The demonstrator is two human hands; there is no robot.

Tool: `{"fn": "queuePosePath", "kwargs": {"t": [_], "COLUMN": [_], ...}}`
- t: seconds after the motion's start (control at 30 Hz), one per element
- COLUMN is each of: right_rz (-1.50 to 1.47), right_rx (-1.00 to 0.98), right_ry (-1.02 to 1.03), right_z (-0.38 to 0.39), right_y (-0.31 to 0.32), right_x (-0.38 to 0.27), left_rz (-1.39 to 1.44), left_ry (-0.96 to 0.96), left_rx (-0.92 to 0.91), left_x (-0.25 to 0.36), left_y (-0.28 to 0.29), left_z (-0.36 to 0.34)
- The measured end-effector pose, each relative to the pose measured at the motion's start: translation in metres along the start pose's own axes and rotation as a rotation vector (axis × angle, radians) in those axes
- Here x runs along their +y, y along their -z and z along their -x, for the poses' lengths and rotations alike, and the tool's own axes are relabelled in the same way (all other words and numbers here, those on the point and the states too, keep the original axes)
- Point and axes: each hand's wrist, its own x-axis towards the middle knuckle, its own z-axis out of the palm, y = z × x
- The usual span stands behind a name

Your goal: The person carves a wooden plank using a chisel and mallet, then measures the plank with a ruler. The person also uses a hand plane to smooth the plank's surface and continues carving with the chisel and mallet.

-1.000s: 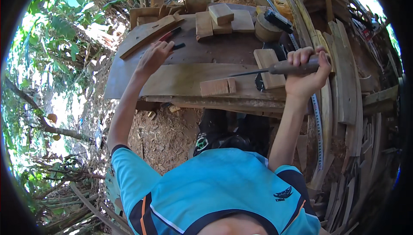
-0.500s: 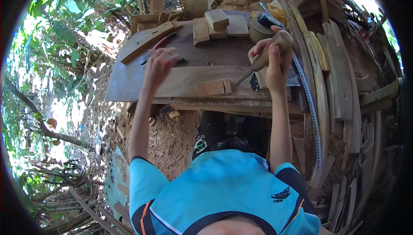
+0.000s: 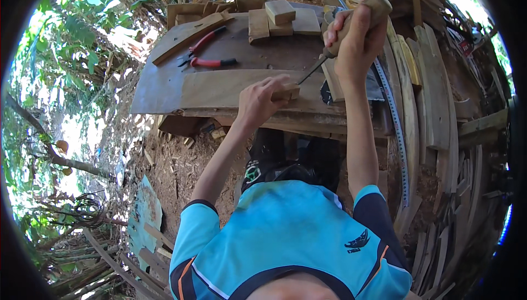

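Observation:
My right hand point(image 3: 359, 42) is wrapped round the thick wooden handle of an awl point(image 3: 379, 4), held slanted above the right part of the bench. Its thin dark shaft points down and left, and the tip is at or close to the far end of a small wood block point(image 3: 287, 92). My left hand point(image 3: 257, 101) grips that block from the left, thumb and fingers closed about it. The block rests on a long flat board point(image 3: 214, 90) along the near edge of the bench.
Red-handled pliers point(image 3: 215, 63) lie open at the bench's left. Behind are several stacked wood blocks point(image 3: 280, 12) and a long wood strip point(image 3: 189, 45). A measuring tape point(image 3: 396, 130) and long curved planks point(image 3: 436, 97) run down the right side. Wood shavings cover the ground.
My left hand has come right and down from beside the pliers and taken hold of the wood block. My right hand has moved up and slightly right with the awl. The pliers now show fully.

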Motion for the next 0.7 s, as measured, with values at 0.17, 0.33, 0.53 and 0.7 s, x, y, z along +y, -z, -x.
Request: {"fn": "queuePosePath", "kwargs": {"t": [0.17,0.33,0.53,0.7], "right_rz": [-0.01,0.022,-0.01,0.055], "right_rx": [0.009,-0.048,-0.133,-0.119], "right_ry": [-0.05,-0.071,0.085,-0.064], "right_z": [0.002,-0.002,-0.014,-0.012], "right_y": [-0.007,-0.01,-0.025,-0.031], "right_x": [0.006,0.015,0.018,0.011], "left_rz": [0.001,-0.027,-0.083,-0.113], "left_ry": [-0.037,-0.12,-0.164,-0.208], "left_rx": [-0.012,0.027,0.039,0.086], "left_x": [0.002,-0.003,-0.004,-0.009], "left_y": [-0.002,-0.007,-0.009,-0.013], "left_z": [0.001,0.004,0.006,0.008]}}
